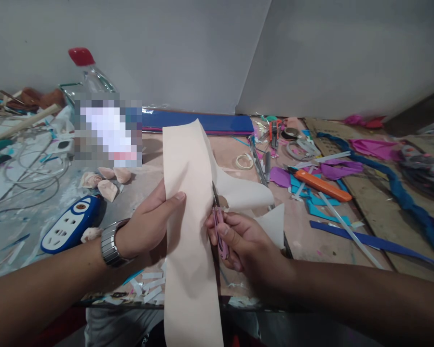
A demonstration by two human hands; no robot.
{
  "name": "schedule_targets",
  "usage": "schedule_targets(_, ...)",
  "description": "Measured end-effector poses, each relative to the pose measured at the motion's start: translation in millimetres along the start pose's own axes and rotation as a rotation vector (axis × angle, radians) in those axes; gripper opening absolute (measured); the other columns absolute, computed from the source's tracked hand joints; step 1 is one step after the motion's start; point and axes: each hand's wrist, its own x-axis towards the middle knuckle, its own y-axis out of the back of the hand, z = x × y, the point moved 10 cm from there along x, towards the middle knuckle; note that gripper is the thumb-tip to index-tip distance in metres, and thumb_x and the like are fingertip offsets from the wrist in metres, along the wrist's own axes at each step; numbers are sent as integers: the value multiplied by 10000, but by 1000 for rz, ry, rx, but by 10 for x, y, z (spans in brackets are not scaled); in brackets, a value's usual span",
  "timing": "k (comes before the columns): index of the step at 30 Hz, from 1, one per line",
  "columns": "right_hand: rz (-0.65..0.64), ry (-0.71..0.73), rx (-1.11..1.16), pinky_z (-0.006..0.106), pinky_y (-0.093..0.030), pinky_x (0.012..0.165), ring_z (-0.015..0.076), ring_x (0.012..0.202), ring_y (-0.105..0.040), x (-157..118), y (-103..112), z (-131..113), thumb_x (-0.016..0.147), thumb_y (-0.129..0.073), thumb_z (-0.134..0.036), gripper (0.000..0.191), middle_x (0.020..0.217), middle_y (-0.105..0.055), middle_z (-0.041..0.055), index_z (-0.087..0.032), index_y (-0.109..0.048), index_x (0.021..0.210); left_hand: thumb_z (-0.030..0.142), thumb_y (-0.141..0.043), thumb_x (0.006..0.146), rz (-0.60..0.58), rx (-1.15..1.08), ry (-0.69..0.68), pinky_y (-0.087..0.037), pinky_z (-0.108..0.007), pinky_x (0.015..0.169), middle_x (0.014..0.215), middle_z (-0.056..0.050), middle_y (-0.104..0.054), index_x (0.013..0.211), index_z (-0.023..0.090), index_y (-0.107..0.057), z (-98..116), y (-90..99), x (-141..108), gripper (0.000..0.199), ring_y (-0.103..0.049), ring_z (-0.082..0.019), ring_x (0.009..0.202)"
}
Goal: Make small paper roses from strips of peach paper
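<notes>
A long cream strip of sheet material point(191, 250), paper or thin foam, runs from mid-table down over the table's front edge. My left hand point(150, 219) grips its left side, thumb on top and the fingers hidden behind. In my right hand point(244, 238) is a pair of scissors with pink handles point(221, 241); the dark blades point away from me at the strip's right edge, partly hidden by the sheet. Beyond the scissors, a loose cream piece point(242, 188) curls out to the right. Several peach petal-like pieces point(108, 189) lie left of the strip.
At left are a blue-and-white power strip point(72, 224), cables, and a red-capped bottle point(94, 72) behind a blurred patch. Blue sheets point(202, 124) lie along the wall. To the right are an orange utility knife point(321, 184), a tape ring point(244, 162), coloured scraps and a blue strip point(376, 241).
</notes>
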Motion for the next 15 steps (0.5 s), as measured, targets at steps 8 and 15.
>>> schedule_targets(8,-16,27,11,176,-271,384,8,391,-364,17,-7,-11,849,-795,-512,398,744,-580,-56,-185,-642,1015,328,-663,956,36,28,-34,-543,-540,1079,1359,-105,-697,1599,278,-389,-8,55,4,701,-690,-336,1199)
schedule_targets(15,-34,18,23,170,-272,384,15,393,-362,11,-17,11,847,-802,-514,402,694,-566,-66,-189,-638,1017,359,-652,966,-4,22,-33,-587,-557,991,1249,-105,-744,1623,283,-333,-32,7,1,735,-739,-342,1068)
